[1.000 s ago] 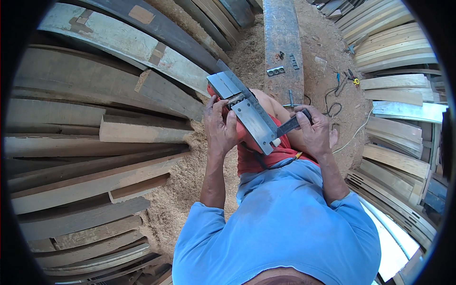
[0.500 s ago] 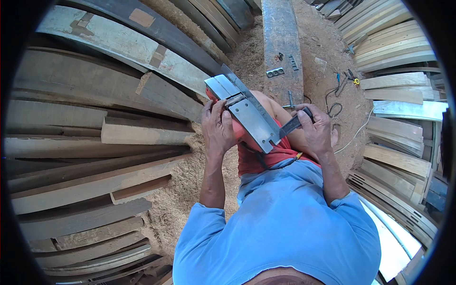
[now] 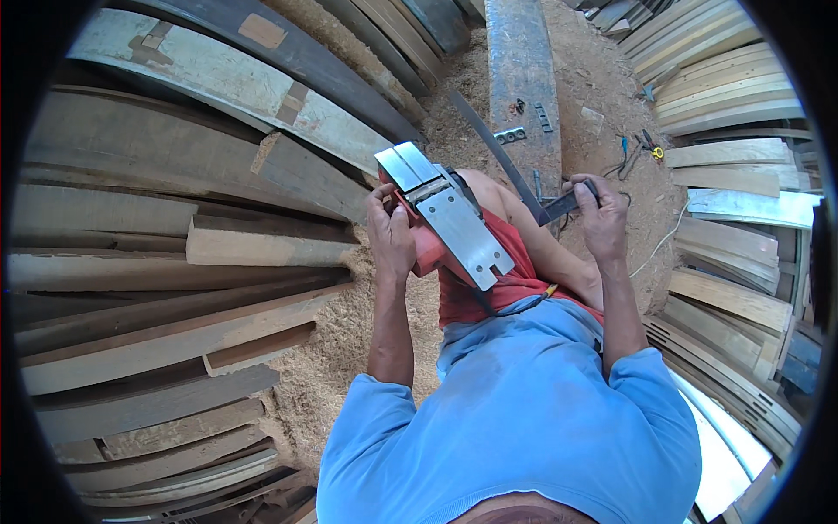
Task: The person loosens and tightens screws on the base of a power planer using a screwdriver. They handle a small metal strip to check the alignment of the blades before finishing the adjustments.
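An electric hand planer (image 3: 456, 229) with a red body lies upside down over my lap, its shiny metal sole facing up. My left hand (image 3: 391, 240) is closed on the planer's red side, thumb toward the sole. In my right hand (image 3: 605, 218) is a try square (image 3: 498, 155), gripped by its dark stock. Its long thin blade slants up and left, apart from the planer's sole. The far side of the planer's body is hidden.
Ahead stands a long worn plank (image 3: 522, 52) with a metal piece with round holes (image 3: 510, 135) and a slotted strip (image 3: 543, 118) on it. Stacked boards (image 3: 271, 240) rise at the left, more timber (image 3: 729, 83) at the right. A yellow-handled tool (image 3: 656, 152) lies on the sawdust floor.
My right hand has moved the try square right, lifting its blade off the planer's sole. The planer has shifted slightly, still in my left hand.
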Tool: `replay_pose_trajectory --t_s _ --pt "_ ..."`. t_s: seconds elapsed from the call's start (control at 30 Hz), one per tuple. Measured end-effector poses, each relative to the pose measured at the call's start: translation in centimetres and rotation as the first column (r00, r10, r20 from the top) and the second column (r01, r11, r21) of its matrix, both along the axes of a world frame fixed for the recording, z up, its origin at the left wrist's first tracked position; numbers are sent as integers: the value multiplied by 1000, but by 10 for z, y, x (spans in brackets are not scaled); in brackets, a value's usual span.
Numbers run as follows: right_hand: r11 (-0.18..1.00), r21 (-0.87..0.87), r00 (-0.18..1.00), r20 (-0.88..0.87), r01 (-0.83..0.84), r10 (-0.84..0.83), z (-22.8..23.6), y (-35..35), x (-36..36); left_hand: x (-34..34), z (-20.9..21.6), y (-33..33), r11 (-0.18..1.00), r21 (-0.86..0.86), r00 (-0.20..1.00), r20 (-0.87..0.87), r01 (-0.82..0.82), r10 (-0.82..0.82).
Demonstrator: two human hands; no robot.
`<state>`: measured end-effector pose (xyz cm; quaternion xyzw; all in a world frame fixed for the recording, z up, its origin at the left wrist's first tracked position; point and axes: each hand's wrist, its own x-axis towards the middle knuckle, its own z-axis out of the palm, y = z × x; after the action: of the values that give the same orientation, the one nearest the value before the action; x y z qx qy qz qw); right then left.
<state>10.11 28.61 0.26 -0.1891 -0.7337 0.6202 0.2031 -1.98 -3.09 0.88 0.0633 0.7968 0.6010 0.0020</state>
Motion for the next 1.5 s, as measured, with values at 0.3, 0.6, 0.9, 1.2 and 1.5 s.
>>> replay_pose_trajectory --t_s 0.3,0.6,0.9,1.2,1.5 --pt "992 40 991 -51 -123 125 73 -55 14 2 7 11 962 -271 974 -208 27 -86" --pt "977 11 975 -63 -213 213 76 -78 20 6 12 12 955 -298 975 -211 1 -67" --pt "974 32 972 -53 -225 227 75 -81 26 5 13 12 944 -330 972 -227 -16 -63" --pt "975 -1 973 -55 -223 223 73 -82 25 6 14 13 932 -356 970 -241 -65 -25" --pt "983 153 995 4 -101 101 23 -8 -23 1 -4 7 977 -197 989 -133 -83 57"
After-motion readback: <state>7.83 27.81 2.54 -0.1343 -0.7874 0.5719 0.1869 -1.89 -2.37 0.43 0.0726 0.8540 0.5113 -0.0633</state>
